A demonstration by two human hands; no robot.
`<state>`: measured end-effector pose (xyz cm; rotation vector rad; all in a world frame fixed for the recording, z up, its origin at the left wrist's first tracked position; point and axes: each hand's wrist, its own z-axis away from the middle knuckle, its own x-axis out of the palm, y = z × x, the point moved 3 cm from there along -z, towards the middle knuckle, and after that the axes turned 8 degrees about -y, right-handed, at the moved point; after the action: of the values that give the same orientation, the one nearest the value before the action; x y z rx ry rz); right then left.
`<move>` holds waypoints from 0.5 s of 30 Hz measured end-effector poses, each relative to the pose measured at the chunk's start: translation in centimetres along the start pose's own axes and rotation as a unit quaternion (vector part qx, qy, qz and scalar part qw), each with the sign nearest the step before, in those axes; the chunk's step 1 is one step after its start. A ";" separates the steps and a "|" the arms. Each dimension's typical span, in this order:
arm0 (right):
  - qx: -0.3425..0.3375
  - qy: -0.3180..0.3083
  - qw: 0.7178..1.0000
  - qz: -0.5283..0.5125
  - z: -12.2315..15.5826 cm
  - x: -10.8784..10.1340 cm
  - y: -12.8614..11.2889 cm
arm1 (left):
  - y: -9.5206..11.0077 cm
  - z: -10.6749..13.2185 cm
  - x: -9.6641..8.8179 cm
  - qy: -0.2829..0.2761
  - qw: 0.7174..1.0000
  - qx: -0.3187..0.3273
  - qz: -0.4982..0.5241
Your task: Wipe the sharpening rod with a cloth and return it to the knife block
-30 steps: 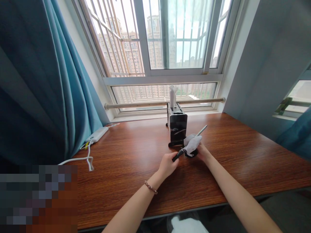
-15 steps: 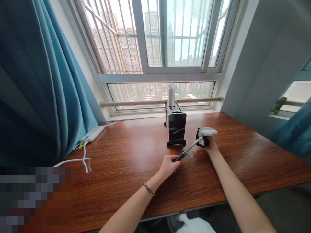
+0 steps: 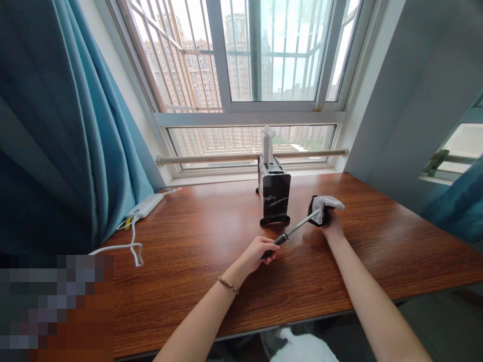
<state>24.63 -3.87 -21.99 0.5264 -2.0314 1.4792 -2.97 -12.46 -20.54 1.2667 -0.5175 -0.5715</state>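
1. Black-handled metal rod (image 3: 298, 225) slants over the desk (image 3: 181, 286); the left hand (image 3: 262, 250) curls its fingers round the grip.
2. Right hand (image 3: 332, 226) clasps a white-and-black cloth (image 3: 322, 205) at the far end — fingers mostly hidden.
3. Cloth has moved tipward, leaving most of the rod bare.
4. Tissue box (image 3: 276, 196) stands behind — desk room lies either side, front edge beneath the forearms (image 3: 213, 306).

Far end of rod (image 3: 300, 224) — hidden at white cloth (image 3: 320, 205); right hand (image 3: 333, 227) fingers mostly covered; blue curtain (image 3: 86, 125) — cut off left.
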 end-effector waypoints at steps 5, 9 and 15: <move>-0.005 0.069 0.997 -0.031 0.0 -1.2 0.5 | 0.6 0.6 0.2 0.085 0.969 0.102 -0.208; 0.002 0.088 0.995 -0.035 0.0 -1.5 0.6 | 1.4 1.4 0.3 0.146 0.873 0.200 -0.421; 0.007 0.048 0.999 -0.021 0.4 -0.8 -0.2 | 0.6 0.9 0.3 0.102 0.951 0.123 -0.264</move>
<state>25.31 -4.30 -22.43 0.4918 -1.9259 1.4655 -3.20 -13.18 -19.74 1.6970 -0.0674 -0.8265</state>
